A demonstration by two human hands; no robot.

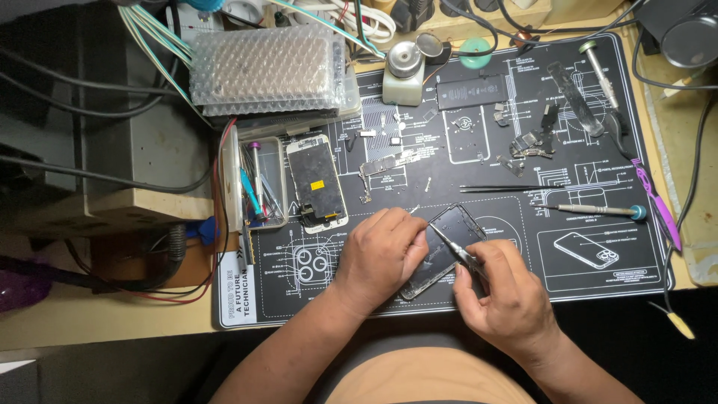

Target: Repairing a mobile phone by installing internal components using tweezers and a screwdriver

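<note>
Near the mat's (523, 269) front edge, left hand (380, 258) clamped on the phone (441, 251), right hand (502, 295) pinching tweezers (455, 251) into it: risk of slipping, scratching or flicking loose a tiny part.

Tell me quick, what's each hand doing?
Left hand: closed, gripping the phone frame.
Right hand: closed, pinching tweezers onto the frame.

Black printed work mat (419, 299): matt, rubbery.
Dark opened phone housing (449, 247): glossy, metal-edged.
Slim silver tweezers (458, 253): polished metal.
Clear bubble-wrap bundle (262, 71): shiny plastic.
Pale wooden bench (90, 314): smooth.
</note>
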